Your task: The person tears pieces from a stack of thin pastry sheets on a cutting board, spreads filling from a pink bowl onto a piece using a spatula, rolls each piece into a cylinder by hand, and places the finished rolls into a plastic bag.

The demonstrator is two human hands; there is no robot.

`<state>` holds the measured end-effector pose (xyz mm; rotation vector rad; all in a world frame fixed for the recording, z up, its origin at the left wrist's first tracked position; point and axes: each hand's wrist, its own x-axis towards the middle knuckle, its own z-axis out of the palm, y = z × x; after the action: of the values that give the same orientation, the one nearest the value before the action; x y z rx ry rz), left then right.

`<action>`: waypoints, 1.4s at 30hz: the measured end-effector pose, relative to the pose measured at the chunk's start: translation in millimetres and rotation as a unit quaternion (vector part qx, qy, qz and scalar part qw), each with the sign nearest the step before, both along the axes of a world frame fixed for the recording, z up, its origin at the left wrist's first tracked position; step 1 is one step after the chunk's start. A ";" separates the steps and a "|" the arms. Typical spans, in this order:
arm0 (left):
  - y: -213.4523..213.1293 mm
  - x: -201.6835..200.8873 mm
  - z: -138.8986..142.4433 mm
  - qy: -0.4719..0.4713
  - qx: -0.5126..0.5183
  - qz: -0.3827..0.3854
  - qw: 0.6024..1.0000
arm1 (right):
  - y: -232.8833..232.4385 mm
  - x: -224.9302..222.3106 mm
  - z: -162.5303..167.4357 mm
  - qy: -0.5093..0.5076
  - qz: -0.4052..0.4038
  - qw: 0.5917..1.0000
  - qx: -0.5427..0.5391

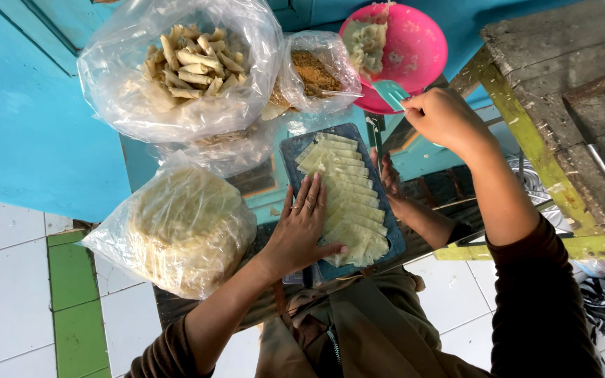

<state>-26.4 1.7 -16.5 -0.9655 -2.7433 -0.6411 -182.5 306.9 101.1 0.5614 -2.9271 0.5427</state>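
A dark blue tray [292, 150] carries a row of overlapping pale yellow dough sheets [348, 203]. My left hand [302, 227] lies flat on the tray's left side, fingers stretched out and thumb resting on the nearest sheets. My right hand [442, 115] is raised beside a pink bowl [414, 49] and pinches the handle of a light blue spoon [390, 92] at the bowl's rim. Pale filling [365, 42] sits in the bowl. Another hand [390, 183] with a dark sleeve shows at the tray's right edge; whose it is I cannot tell.
A large clear bag of rolled pastries [190, 63] lies at the top left, with a small bag of brown crumbs [313, 70] beside it. A bag with a round stack of wrappers [183, 227] sits left of the tray. A worn wooden bench [561, 63] stands at the right.
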 end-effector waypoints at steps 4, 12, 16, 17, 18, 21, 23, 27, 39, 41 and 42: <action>-1.2 0.8 -1.6 -0.002 0.007 -0.005 1.000 | 1.9 23.9 19.3 0.003 0.014 1.000 0.000; 0.2 0.6 3.6 -0.021 0.023 0.005 1.000 | -16.3 110.6 14.0 0.156 0.092 0.981 -0.064; -0.8 -0.7 6.0 -0.010 0.036 0.004 0.999 | -23.8 115.5 -17.2 0.131 0.122 0.982 -0.064; -0.6 -1.1 6.6 -0.014 0.030 0.005 0.999 | -22.8 114.7 -22.7 0.139 0.130 0.980 -0.064; -0.7 -1.1 7.2 -0.018 0.022 0.004 1.000 | -22.8 114.3 -28.2 0.147 0.137 0.978 -0.065; 0.5 -1.4 9.1 -0.032 0.016 0.007 0.999 | -22.7 109.2 -37.3 0.185 0.170 0.966 -0.058; 0.1 0.2 9.8 -0.028 0.021 0.005 0.999 | -22.3 108.7 -39.0 0.196 0.184 0.962 -0.047; -0.1 0.0 9.9 -0.003 0.033 0.007 0.999 | -21.4 103.3 -36.4 0.187 0.186 0.964 -0.025; -0.1 0.0 7.1 -0.024 0.026 0.010 0.999 | -19.7 80.6 -37.0 0.207 0.176 0.962 0.019; -0.8 0.7 8.1 -0.027 0.024 0.007 0.999 | -19.9 75.9 -39.3 0.210 0.171 0.963 0.015; -0.9 -1.1 9.0 -0.025 0.024 0.004 0.999 | -20.3 72.4 -40.2 0.214 0.168 0.962 0.008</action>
<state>-27.5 0.9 -7.5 -0.9402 -2.7593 -0.7349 -110.1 286.5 60.9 1.0420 -2.4418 0.3690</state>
